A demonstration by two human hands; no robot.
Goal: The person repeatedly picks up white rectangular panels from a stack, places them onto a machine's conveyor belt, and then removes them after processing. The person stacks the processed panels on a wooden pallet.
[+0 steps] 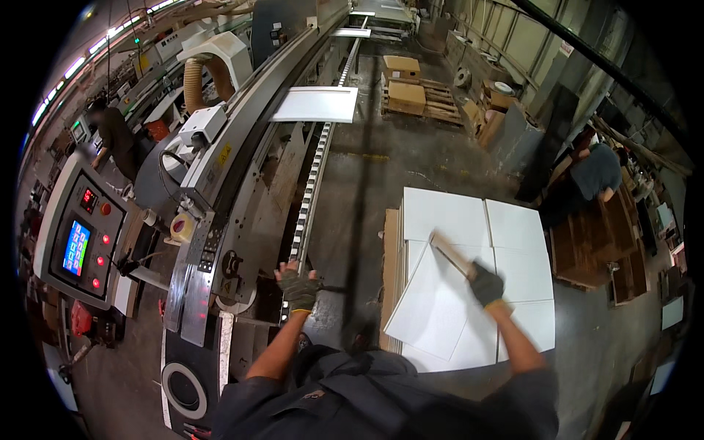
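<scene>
1. Right hand (485,284): gloved, fingers closed around one end of a stick (451,254). The stick is thin, pale wood, blurred, and angled up and to the left from the grip.
2. The stick lies over a loose panel (436,301), a white, flat, rectangular sheet turned askew on top of the stack (513,227). Whether stick and panel touch cannot be told.
3. Stack: white panels laid side by side in squared rows on a low pile, right of centre, standing on the floor (367,176).
4. Left hand (299,287): gloved, fingers spread open, holding nothing. It rests at the near end of the roller rail (314,183) of the machine (242,147).
5. Another white panel (317,104) lies on the machine, far along the rail.
6. Control box (79,246) with a lit screen and red buttons stands at far left.
7. One person (114,136) stands far left; another (594,172) bends over at far right.
</scene>
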